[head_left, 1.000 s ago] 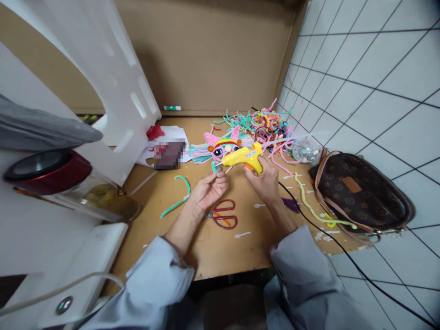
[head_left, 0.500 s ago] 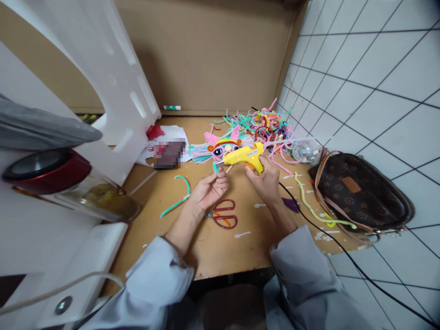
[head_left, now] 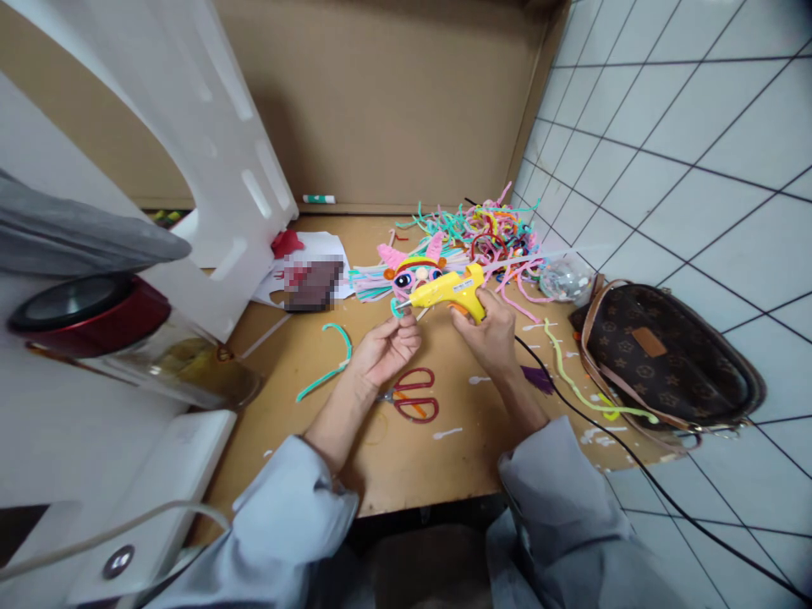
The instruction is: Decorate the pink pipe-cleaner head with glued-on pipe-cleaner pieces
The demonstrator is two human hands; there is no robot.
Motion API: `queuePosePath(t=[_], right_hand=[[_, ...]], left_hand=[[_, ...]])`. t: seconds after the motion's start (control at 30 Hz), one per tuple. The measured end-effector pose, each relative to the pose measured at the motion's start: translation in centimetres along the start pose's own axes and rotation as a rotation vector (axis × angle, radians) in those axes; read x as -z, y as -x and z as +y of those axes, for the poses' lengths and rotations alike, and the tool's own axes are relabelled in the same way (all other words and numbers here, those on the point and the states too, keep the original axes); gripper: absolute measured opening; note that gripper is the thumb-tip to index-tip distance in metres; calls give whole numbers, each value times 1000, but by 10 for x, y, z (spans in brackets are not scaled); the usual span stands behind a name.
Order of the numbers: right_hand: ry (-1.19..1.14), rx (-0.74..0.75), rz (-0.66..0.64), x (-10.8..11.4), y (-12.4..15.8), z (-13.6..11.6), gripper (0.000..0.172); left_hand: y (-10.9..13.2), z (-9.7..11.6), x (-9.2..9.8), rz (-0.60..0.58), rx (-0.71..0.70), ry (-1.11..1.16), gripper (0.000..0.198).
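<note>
My right hand (head_left: 487, 331) is wrapped round the grip of a yellow glue gun (head_left: 452, 290), a clear glue stick jutting from its back. Its metal nozzle touches or nearly touches a small curled turquoise pipe cleaner (head_left: 397, 308). Pinched in my left hand (head_left: 388, 345) is that curled piece; the fingertips partly cover it. Just beyond the nozzle lies a pink pipe-cleaner figure (head_left: 419, 269) with pointed ears and big eyes. Scissors with red handles (head_left: 415, 397) rest below my hands. A bent turquoise pipe cleaner (head_left: 346, 359) lies left of my left wrist.
Tangled coloured pipe cleaners (head_left: 495, 228) are heaped at the back. On the right sit a brown handbag (head_left: 672, 355) and a yellow-green pipe cleaner (head_left: 558, 372). The gun's black cord (head_left: 609, 440) runs off right. A red-lidded glass bottle (head_left: 183, 359) stands left.
The glue gun's nozzle and the turquoise piece have shifted very slightly to the left. Both hands keep their hold.
</note>
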State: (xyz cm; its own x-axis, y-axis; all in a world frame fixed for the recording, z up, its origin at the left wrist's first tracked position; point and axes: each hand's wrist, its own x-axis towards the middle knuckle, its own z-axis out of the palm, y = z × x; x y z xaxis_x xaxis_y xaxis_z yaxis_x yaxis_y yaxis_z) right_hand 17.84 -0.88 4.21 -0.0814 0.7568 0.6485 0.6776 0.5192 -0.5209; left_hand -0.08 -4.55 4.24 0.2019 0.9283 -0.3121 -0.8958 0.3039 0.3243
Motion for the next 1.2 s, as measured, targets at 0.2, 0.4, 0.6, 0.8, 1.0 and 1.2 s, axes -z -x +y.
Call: queuePosePath(t=[0.2, 0.4, 0.6, 0.8, 1.0, 1.2], right_hand=[[-45, 73, 60, -4, 0, 7, 12], [-14, 92, 101, -5, 0, 7, 15], [-32, 90, 116, -4, 0, 7, 16], [-35, 96, 128, -3, 0, 6, 17], [-41, 104, 125, -4, -1, 6, 18], [-50, 94, 97, -3, 0, 6, 18]], left_hand=[[0, 0, 1, -3, 15, 42, 25], [0, 0, 1, -12, 22, -5, 29], [-1, -1, 2, -41, 23, -17, 29], [-1, -2, 4, -50, 24, -23, 25], [-1, -1, 2, -14, 13, -13, 25], [-1, 0, 2, 2, 10, 4, 25]])
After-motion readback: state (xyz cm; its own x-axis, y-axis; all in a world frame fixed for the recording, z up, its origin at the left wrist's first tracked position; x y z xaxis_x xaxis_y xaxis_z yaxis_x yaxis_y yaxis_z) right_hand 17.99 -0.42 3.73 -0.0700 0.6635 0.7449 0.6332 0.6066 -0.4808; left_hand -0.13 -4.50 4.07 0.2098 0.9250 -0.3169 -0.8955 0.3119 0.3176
